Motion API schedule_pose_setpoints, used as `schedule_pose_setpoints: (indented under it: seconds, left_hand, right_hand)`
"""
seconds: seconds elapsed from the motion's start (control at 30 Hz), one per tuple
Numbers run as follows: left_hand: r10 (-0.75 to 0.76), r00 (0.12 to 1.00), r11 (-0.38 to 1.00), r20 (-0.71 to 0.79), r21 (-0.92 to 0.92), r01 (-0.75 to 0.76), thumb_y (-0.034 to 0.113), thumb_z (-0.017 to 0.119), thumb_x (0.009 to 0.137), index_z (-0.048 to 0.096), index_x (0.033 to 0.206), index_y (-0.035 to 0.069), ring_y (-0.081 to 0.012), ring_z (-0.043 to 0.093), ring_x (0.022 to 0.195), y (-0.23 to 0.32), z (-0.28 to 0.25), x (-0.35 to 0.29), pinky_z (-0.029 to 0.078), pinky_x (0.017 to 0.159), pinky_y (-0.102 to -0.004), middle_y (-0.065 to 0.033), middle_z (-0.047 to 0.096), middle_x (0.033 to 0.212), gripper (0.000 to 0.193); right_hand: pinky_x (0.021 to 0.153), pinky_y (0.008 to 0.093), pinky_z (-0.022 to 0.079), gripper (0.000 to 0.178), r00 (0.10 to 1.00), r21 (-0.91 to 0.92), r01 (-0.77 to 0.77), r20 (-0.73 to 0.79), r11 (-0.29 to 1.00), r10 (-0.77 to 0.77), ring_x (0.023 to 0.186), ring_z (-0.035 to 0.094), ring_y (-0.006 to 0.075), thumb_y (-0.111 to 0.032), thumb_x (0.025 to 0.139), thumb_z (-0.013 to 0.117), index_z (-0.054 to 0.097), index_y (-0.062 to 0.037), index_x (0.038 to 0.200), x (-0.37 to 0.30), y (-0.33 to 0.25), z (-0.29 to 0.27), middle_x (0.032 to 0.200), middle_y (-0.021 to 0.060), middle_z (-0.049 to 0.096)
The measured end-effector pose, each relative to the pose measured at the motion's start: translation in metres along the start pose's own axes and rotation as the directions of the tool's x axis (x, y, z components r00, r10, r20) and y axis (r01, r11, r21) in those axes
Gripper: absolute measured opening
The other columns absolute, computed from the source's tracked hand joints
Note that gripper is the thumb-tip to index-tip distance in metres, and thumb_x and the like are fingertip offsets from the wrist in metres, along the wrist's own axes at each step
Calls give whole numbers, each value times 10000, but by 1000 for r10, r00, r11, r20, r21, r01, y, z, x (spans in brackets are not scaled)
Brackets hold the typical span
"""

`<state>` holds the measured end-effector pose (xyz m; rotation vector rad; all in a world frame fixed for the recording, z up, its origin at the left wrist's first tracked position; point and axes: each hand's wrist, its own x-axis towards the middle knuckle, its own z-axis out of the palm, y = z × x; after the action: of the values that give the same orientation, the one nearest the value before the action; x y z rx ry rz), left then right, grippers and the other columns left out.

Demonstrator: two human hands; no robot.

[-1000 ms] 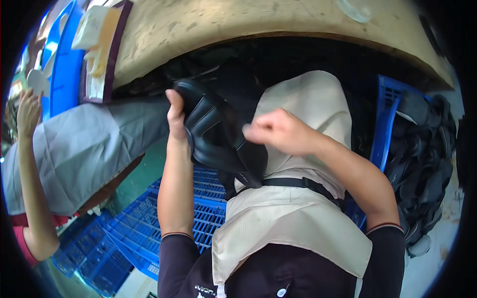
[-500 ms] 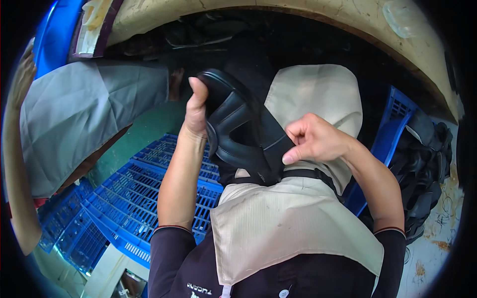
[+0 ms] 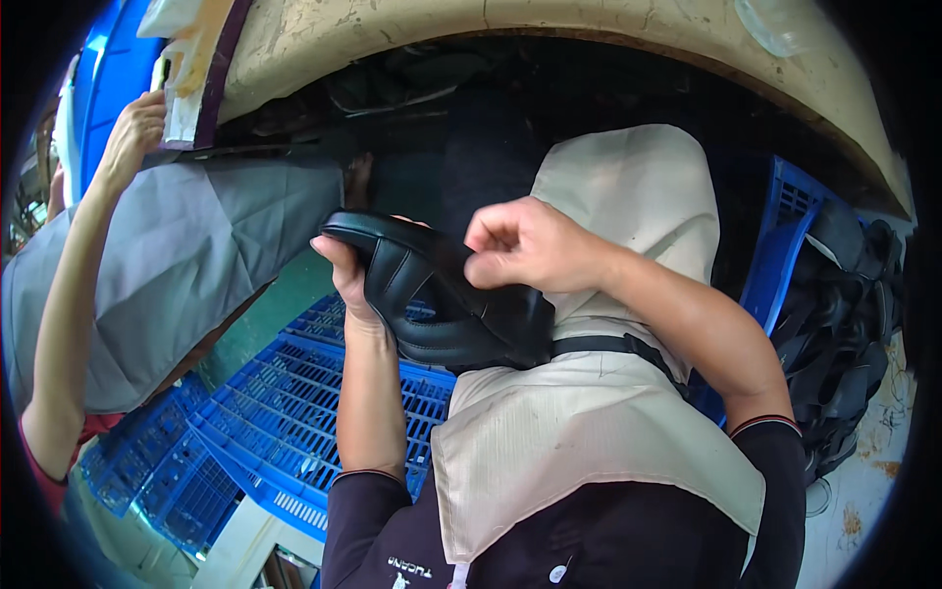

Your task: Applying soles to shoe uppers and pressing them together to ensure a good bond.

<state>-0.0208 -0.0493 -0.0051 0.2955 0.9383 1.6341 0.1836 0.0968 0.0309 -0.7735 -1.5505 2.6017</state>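
Left hand clasps a black shoe mid-frame, right hand curled, hold unclear; marked tan tabletop spans the top.

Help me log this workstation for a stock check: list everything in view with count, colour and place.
Open shoe: 1, black, above the lap
Worktop: 1, beige, across the top
Translucent item: 1, clear, worktop's right end
Crates: at least 3, blue, lower left and right
Shoe-like pieces: many, black, heaped at right
Panel: 1, blue, upper left
Box-like item: 1, white-yellow, purple-edged, upper left
Co-worker's apron: 1, grey, left
Co-worker's hand: 1, bare, upper left
Person's apron: 1, beige, centre
Person's shirt: 1, dark, lower edge
Left hand: 1, bare, closed on the shoe
Right hand: 1, bare, curled near the shoe, contact unclear
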Motion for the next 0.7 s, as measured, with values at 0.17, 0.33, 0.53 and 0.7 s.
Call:
schedule_pose_setpoints:
  seconds: [0.17, 0.33, 0.53, 0.7]
  left_hand:
    - [4, 999, 987, -39, -160, -10, 892, 503, 812, 706, 1150, 12, -184, 716, 920, -6, -23, -8, 552, 890, -317, -129, 738, 1147, 964]
    - [149, 877, 988, -457, 25, -154, 891, 524, 800, 718, 1130, 36, -162, 699, 866, -12, -25, -16, 559, 862, -331, -99, 745, 1101, 936]
    - [-3, 991, 981, -131, -192, -22, 897, 510, 795, 664, 1234, 18, -166, 692, 754, -4, -37, -21, 570, 690, -290, -157, 738, 1075, 994]
    - [-25, 994, 938, 111, -341, 62, 896, 500, 795, 650, 1229, -10, -169, 670, 614, 1, -53, -35, 554, 503, -247, -216, 728, 1066, 1015]
  right_hand:
    - [556, 253, 371, 457, 977, -245, 59, -183, 968, -106, 576, 411, 96, -298, 1009, 655, 578, -24, 651, 17, 6, 29, 593, -15, 494]
    - [552, 274, 359, 562, 969, -276, 112, -184, 955, -167, 573, 378, 105, -360, 1058, 563, 539, -21, 611, 36, 20, 39, 590, -12, 466]
    - [595, 280, 402, 549, 982, -281, 5, -182, 960, -59, 586, 420, 105, -345, 1057, 562, 582, -15, 618, 40, 0, 39, 600, -1, 514]
    - [705, 244, 481, 344, 971, 131, -215, -75, 968, 226, 640, 552, 103, -248, 1011, 632, 736, -3, 792, 3, 31, 8, 701, 24, 653]
